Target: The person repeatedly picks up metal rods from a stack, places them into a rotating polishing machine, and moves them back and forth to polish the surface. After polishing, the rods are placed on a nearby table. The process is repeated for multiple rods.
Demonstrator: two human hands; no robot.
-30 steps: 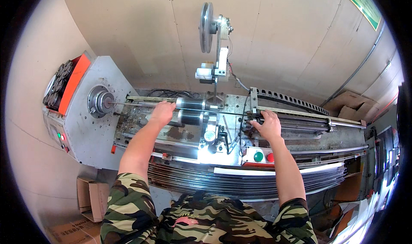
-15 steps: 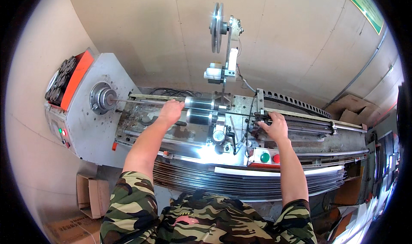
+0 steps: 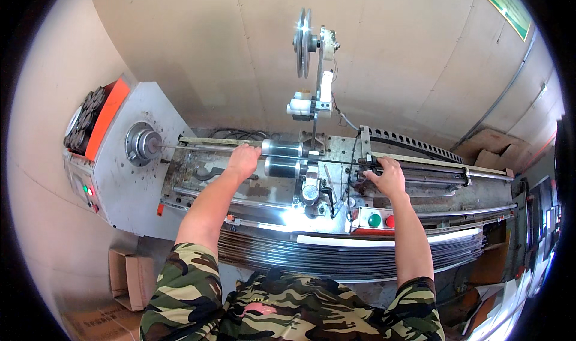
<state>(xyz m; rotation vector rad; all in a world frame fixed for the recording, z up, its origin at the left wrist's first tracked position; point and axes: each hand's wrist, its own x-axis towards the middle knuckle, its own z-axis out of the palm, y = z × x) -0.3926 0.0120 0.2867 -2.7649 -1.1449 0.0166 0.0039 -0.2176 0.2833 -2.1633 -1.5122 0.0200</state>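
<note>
Resting on the machine, my left hand (image 3: 243, 161) lies curled with its fingers down, touching the ends of two shiny metal rollers (image 3: 285, 158) that sit side by side. My right hand (image 3: 387, 176) is closed around a thin dark rod (image 3: 432, 174) on the long rail. Two round buttons, one green button (image 3: 374, 220) and one red button (image 3: 390, 221), sit just below that hand. One round metal wheel (image 3: 302, 42) stands up high. Many thin curved metal strips (image 3: 360, 251) are stacked along the front.
</note>
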